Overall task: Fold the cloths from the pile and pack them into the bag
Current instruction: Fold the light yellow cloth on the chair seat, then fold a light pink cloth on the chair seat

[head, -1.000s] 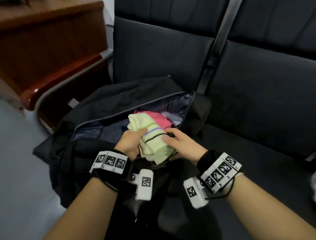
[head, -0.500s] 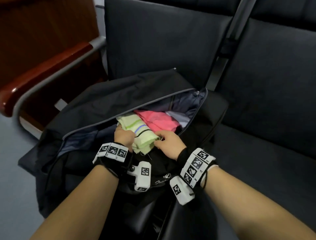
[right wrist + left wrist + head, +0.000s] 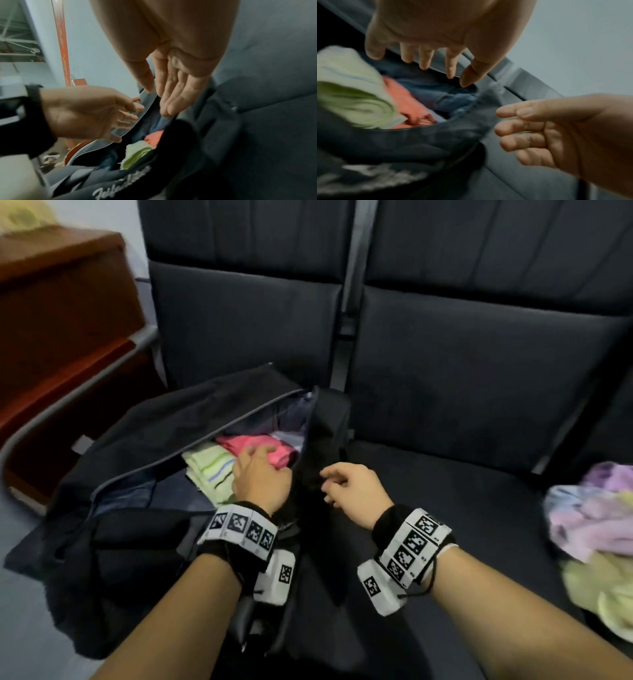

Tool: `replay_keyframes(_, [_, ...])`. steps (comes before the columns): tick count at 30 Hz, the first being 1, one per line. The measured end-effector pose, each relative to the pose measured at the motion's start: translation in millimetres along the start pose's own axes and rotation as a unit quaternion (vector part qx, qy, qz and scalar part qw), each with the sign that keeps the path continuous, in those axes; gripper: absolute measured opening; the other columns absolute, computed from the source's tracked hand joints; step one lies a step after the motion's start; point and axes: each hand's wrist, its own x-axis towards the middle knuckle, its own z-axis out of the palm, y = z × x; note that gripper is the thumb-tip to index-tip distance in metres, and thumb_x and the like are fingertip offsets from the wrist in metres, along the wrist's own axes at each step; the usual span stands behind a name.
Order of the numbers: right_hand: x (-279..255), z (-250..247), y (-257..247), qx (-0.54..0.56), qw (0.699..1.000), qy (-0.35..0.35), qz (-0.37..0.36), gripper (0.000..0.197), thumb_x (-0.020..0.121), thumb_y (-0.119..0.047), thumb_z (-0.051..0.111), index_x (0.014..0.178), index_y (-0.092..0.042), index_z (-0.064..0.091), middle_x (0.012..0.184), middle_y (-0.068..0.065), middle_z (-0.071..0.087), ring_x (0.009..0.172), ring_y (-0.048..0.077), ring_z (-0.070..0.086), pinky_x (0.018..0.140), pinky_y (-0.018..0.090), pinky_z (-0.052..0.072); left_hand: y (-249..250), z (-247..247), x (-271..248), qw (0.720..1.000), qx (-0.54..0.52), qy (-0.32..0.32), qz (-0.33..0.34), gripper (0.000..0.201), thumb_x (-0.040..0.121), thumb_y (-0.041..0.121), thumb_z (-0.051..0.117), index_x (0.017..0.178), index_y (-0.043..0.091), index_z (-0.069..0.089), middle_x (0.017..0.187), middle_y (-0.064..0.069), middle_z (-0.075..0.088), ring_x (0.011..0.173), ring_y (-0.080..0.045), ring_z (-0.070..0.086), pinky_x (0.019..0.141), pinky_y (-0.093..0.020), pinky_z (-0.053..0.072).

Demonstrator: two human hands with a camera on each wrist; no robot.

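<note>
The black duffel bag (image 3: 144,460) lies unzipped on the left seat of a row of dark upholstered seats (image 3: 479,392), its long opening gaping toward the camera. Much of its interior is hidden: the near wall of the bag folds over the lower edge of the contents, and the left hand (image 3: 262,477) covers part of them in the head view. What shows inside is a folded pale green cloth (image 3: 209,470) with darker green and blue stripes, lying just beside a folded pink cloth (image 3: 239,443), with blue-grey lining behind them. Both wrist views are smeared by blur, so the cloths read there only as patches of colour; white script lettering on the bag's outer panel is only partly legible.

The left hand hovers over the opening, fingers spread and loosely extended, holding nothing. The right hand (image 3: 352,487) hangs above the bag's right end, fingers relaxed and apart, also empty.

At the right edge of the head view, a pile of unfolded cloths (image 3: 596,529) in lilac, pink and yellow-green sits on the neighbouring seat, cut off by the frame. A wooden cabinet (image 3: 65,313) stands at left.
</note>
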Motion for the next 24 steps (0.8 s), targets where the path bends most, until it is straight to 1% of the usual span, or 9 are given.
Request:
replay_keyframes(2, [-34, -44, 21, -0.006, 0.999, 0.031, 0.02, 0.023, 0.087, -0.01, 0.057, 0.1, -0.026, 0.068, 0.079, -0.005, 0.072, 0.07, 0.009, 0.071, 0.064, 0.02, 0.053, 37, 21, -35, 0.997, 0.021, -0.029, 0.072, 0.042, 0.082, 0.018, 0.063, 0.123, 0.026, 0.063, 0.134, -0.008, 0.052, 0.13, -0.033, 0.043, 0.111, -0.043, 0.035])
replay_keyframes(5, [-85, -114, 61, -0.067, 0.994, 0.082, 0.04, 0.024, 0.088, -0.014, 0.057, 0.103, -0.027, 0.069, 0.086, -0.011, 0.07, 0.082, 0.006, 0.067, 0.075, 0.017, 0.051, 87, 69, -87, 0.984, 0.019, -0.097, 0.145, 0.03, 0.083, 0.015, 0.063, 0.111, 0.025, 0.068, 0.123, -0.007, 0.06, 0.117, -0.032, 0.054, 0.104, -0.044, 0.043])
replay_keyframes(8, [-136, -181, 107, -0.114, 0.98, 0.155, 0.057, 0.024, 0.088, -0.013, 0.058, 0.106, -0.023, 0.071, 0.093, -0.009, 0.071, 0.078, 0.003, 0.061, 0.073, 0.011, 0.042, 131, 132, -138, 0.965, 0.007, -0.181, 0.188, 0.023, 0.085, 0.012, 0.063, 0.103, 0.025, 0.069, 0.115, -0.002, 0.06, 0.112, -0.024, 0.058, 0.101, -0.041, 0.047])
replay_keyframes(12, [-196, -262, 169, -0.149, 0.96, 0.218, 0.097, 0.03, 0.086, -0.008, 0.059, 0.113, -0.018, 0.068, 0.105, -0.001, 0.068, 0.091, 0.015, 0.063, 0.086, 0.027, 0.049, 180, 216, -195, 0.938, 0.005, -0.257, 0.232, 0.022, 0.086, 0.008, 0.064, 0.101, 0.023, 0.07, 0.107, 0.0, 0.06, 0.105, -0.018, 0.06, 0.095, -0.03, 0.048])
replay_keyframes(15, [-224, -311, 212, -0.222, 0.937, 0.25, 0.104, 0.033, 0.085, -0.008, 0.06, 0.116, -0.016, 0.066, 0.12, 0.004, 0.061, 0.109, 0.025, 0.055, 0.097, 0.038, 0.045, 208, 270, -223, 0.923, 0.01, -0.287, 0.256, 0.024, 0.085, 0.006, 0.065, 0.105, 0.019, 0.07, 0.104, 0.0, 0.06, 0.1, -0.017, 0.061, 0.086, -0.021, 0.043])
replay_keyframes(18, [-237, -347, 247, -0.302, 0.908, 0.263, 0.12, 0.041, 0.079, -0.012, 0.065, 0.12, -0.018, 0.065, 0.131, 0.004, 0.057, 0.114, 0.031, 0.051, 0.093, 0.043, 0.045, 227, 314, -240, 0.914, 0.012, -0.309, 0.264, 0.028, 0.084, 0.005, 0.065, 0.109, 0.017, 0.069, 0.11, -0.003, 0.06, 0.101, -0.019, 0.062, 0.085, -0.019, 0.042])
replay_keyframes(21, [-241, -364, 272, -0.351, 0.893, 0.24, 0.145, 0.048, 0.078, -0.018, 0.067, 0.126, -0.025, 0.061, 0.135, 0.002, 0.054, 0.115, 0.031, 0.049, 0.087, 0.04, 0.044, 240, 346, -252, 0.908, 0.013, -0.324, 0.267, 0.042, 0.085, 0.007, 0.065, 0.126, 0.015, 0.061, 0.128, -0.004, 0.054, 0.117, -0.022, 0.057, 0.097, -0.024, 0.043])
replay_keyframes(22, [-241, -366, 278, -0.36, 0.89, 0.24, 0.143, 0.047, 0.078, -0.019, 0.067, 0.124, -0.025, 0.062, 0.13, 0.003, 0.056, 0.112, 0.031, 0.05, 0.083, 0.039, 0.043, 243, 354, -254, 0.908, 0.008, -0.321, 0.268, 0.046, 0.084, 0.008, 0.065, 0.129, 0.016, 0.059, 0.128, 0.0, 0.055, 0.119, -0.022, 0.055, 0.099, -0.028, 0.044])
replay_keyframes(24, [-241, -370, 287, -0.366, 0.885, 0.255, 0.131, 0.037, 0.079, -0.02, 0.067, 0.116, -0.025, 0.067, 0.114, 0.004, 0.06, 0.102, 0.032, 0.052, 0.076, 0.037, 0.04, 248, 368, -256, 0.909, -0.009, -0.308, 0.279, 0.042, 0.082, 0.008, 0.062, 0.122, 0.021, 0.059, 0.11, 0.011, 0.059, 0.112, -0.023, 0.059, 0.09, -0.031, 0.047])
